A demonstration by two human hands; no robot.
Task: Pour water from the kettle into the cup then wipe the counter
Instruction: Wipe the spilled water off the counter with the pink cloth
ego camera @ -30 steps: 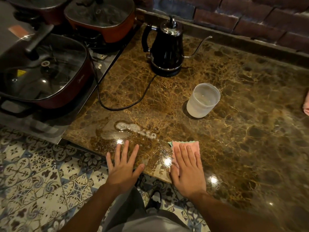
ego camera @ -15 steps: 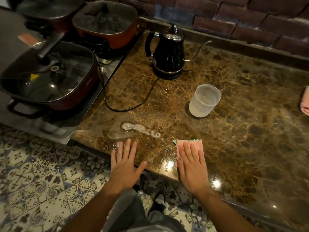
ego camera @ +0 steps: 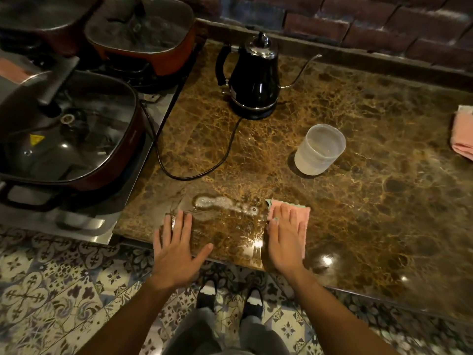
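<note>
A black gooseneck kettle [ego camera: 256, 78] stands on its base at the back of the brown marble counter [ego camera: 371, 201], spout to the right. In front of it, to the right, a translucent plastic cup [ego camera: 320, 149] stands upright with water in it. A puddle of water [ego camera: 222, 202] lies near the front edge. My right hand [ego camera: 285, 239] presses flat with straight fingers on a pink cloth [ego camera: 300, 213] just right of the puddle. My left hand [ego camera: 176, 247] lies flat on the counter's front edge, left of the puddle, holding nothing.
The kettle's black cord [ego camera: 179, 160] loops across the counter toward the stove. Lidded red pans [ego camera: 71, 129] sit on the stove at the left. Another pink cloth [ego camera: 463, 134] lies at the right edge. A brick wall [ego camera: 358, 24] runs behind. Patterned floor tiles lie below.
Both hands stay flat in the same places; the cloth has hardly shifted. The camera view has moved slightly.
</note>
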